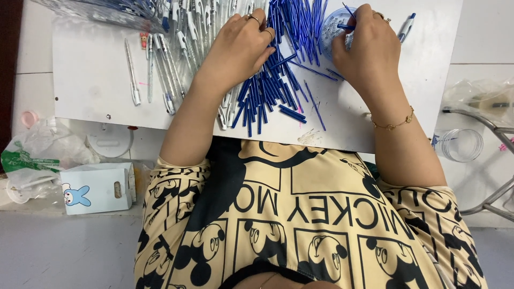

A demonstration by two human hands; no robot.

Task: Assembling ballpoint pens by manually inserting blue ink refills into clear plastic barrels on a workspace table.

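A big pile of thin blue pen refills (270, 88) lies across a white board (96, 91) on my lap. My left hand (238, 48), with rings on two fingers, rests on the pile with its fingers curled down into the refills; whether it grips any is hidden. My right hand (367, 48), a gold bracelet on its wrist, pinches a blue refill (347, 25) over a clear round container (331, 24) at the board's far edge. White pen barrels (160, 67) lie left of my left hand.
A clear bag of pens (107, 8) sits at the far left corner. One white-and-blue pen (407, 25) lies past my right hand. Left of the board are a plastic bag (37, 152), a white lid (110, 142) and a bunny-printed box (96, 187). On the right stand a clear tub (461, 144) and a metal frame (495, 131).
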